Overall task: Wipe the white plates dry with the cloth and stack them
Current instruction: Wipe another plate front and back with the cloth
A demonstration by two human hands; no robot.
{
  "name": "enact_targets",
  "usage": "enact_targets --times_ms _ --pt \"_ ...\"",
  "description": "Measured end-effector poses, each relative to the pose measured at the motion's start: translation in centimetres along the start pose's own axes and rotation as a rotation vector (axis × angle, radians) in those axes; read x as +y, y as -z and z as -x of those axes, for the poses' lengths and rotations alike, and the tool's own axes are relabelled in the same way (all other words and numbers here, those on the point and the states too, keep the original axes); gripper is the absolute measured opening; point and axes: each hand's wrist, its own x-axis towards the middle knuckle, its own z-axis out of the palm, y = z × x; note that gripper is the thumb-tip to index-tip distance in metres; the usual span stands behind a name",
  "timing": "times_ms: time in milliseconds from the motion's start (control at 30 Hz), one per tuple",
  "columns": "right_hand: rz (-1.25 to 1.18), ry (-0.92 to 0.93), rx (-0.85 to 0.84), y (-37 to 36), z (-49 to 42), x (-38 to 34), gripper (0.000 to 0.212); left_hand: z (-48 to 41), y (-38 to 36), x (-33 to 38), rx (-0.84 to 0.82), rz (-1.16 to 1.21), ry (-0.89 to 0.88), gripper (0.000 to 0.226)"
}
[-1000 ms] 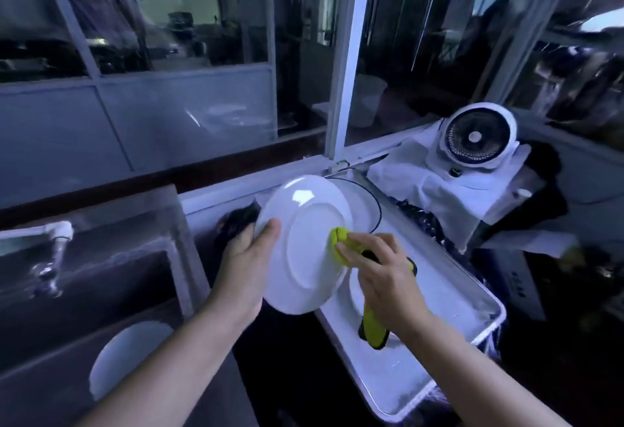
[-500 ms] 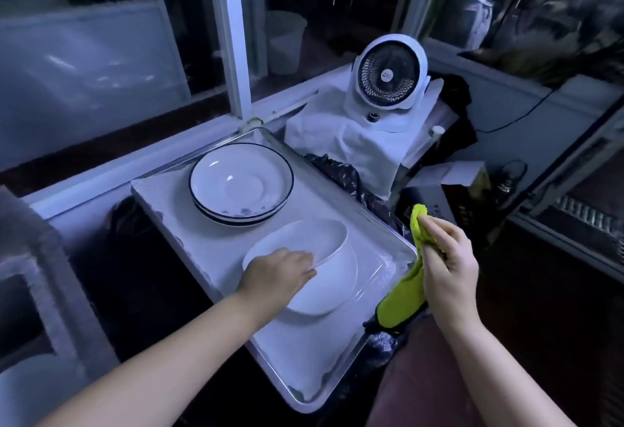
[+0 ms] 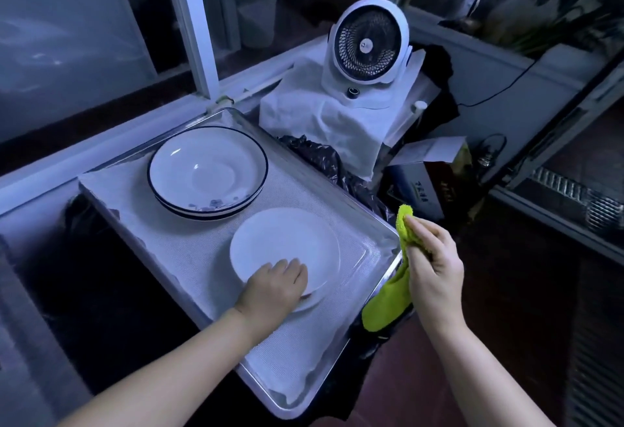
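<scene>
A plain white plate (image 3: pixel 287 247) lies flat on another white plate on the metal tray (image 3: pixel 141 224), at the tray's near right. My left hand (image 3: pixel 273 286) holds the near rim of the top plate, fingers over its edge. Beyond it stands a stack of dark-rimmed white plates (image 3: pixel 206 173). My right hand (image 3: pixel 434 266) is off the tray's right edge and grips the yellow-green cloth (image 3: pixel 393 298), which hangs down from it.
A white fan (image 3: pixel 368 44) sits on a white-covered box behind the tray. A black plastic bag (image 3: pixel 324 159) and a cardboard box (image 3: pixel 418 186) lie to the right. A window frame (image 3: pixel 192 24) runs behind; the sink side is at the left edge.
The plate was held upright and wiped over the tray, then my left hand lowered it onto the plate on the tray. My right hand drew the cloth away to the right.
</scene>
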Motion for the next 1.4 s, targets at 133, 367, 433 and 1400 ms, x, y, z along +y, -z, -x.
enact_targets --times_ms 133,367,433,1400 --pt "0.013 -0.017 -0.011 -0.3 0.1 0.8 0.045 0.0 -0.5 1.3 -0.198 0.049 0.073 0.057" --pt "0.025 -0.019 -0.07 -1.5 0.7 1.7 0.054 -0.3 -0.3 2.5 -0.379 0.142 0.174 0.078" --pt "0.051 0.0 -0.107 -2.7 0.6 1.8 0.057 -0.4 0.2 2.6 -0.388 0.191 0.219 0.076" --pt "0.445 0.809 -0.989 -16.9 2.6 5.1 0.043 6.1 0.0 -0.7 -0.196 0.25 0.887 0.086"
